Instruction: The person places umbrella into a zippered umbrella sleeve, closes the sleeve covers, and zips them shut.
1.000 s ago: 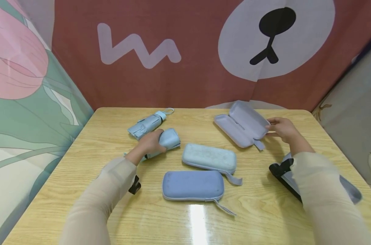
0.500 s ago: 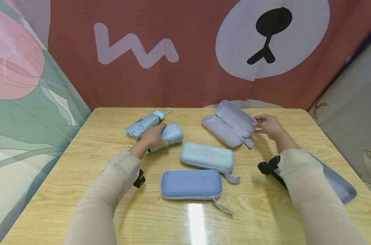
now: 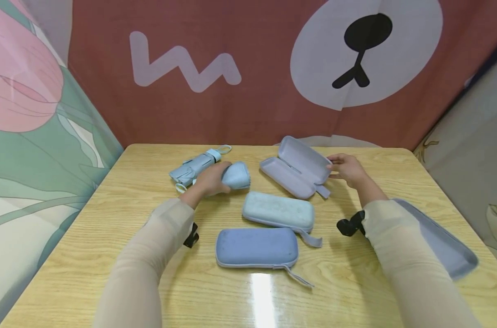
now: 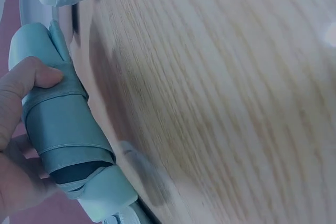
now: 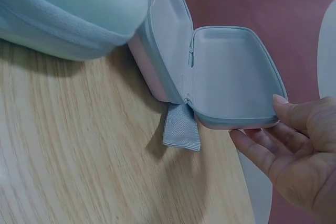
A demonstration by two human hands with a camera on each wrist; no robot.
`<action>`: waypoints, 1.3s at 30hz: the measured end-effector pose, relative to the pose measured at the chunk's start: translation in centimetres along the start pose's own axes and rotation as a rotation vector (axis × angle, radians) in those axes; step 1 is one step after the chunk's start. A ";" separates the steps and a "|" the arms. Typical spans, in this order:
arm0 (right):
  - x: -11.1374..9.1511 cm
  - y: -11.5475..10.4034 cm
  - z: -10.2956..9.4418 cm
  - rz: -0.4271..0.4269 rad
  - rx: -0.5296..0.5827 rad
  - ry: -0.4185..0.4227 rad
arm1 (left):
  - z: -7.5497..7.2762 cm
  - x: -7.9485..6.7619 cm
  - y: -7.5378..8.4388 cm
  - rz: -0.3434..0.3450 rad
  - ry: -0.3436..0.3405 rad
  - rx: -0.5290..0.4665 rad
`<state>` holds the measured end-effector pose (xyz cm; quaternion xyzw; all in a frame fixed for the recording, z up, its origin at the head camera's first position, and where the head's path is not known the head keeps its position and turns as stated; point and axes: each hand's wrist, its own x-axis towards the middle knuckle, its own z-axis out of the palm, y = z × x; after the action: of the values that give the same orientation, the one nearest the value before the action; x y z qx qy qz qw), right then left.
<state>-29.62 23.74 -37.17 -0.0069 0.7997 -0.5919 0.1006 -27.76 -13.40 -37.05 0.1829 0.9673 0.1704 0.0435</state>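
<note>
My left hand (image 3: 210,181) grips a folded light-blue umbrella (image 3: 237,175) round its middle. In the left wrist view, the thumb lies across the umbrella's (image 4: 71,127) wrapped strap, and the umbrella is above the wood surface with a shadow beside it. A lavender-grey zip case (image 3: 289,175) stands open toward the back, its lid tilted up. My right hand (image 3: 348,171) pinches the lid's right edge. The right wrist view has the thumb on the rim of the case (image 5: 233,72) and the other fingers below it; a fabric tab hangs at the hinge end.
A second folded umbrella (image 3: 194,167) lies behind the left hand. A mint case (image 3: 279,210) and a blue case (image 3: 256,247), both closed, lie in front. A grey-blue tray-like shell (image 3: 445,248) sits at right, partly under the right sleeve. Curtains border the table (image 3: 121,228).
My right hand has moved the open case leftward across the table. My left hand has carried the umbrella slightly up and to the right, toward the case.
</note>
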 end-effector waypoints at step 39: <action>2.0 -1.0 3.5 -0.016 0.049 -0.007 | 0.5 2.9 2.7 0.148 0.096 0.106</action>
<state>-31.11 19.87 -37.51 -0.0129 0.7845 -0.6121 0.0989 -29.42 -9.80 -36.64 0.2476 0.9597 0.1301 -0.0252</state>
